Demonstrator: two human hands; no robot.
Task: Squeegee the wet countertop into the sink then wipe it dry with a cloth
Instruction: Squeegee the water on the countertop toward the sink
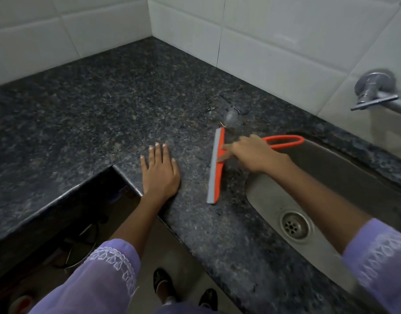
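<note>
Lying with its grey rubber blade on the dark speckled countertop, the orange squeegee sits just left of the steel sink, its blade running roughly front to back and its looped orange handle reaching rightward over the sink's rim. The right hand is closed around the handle near the blade head, fingers pointing down onto the orange crossbar; motion blur softens the fingers. Small beads and a puddle of water glint on the stone just beyond the blade's far end. The left hand rests flat and open on the countertop, palm down, fingers spread, near the inner corner of the counter edge and well apart from the squeegee. Both forearms wear lilac sleeves with white embroidery. A chrome tap juts from the white tiled wall above the sink.
</note>
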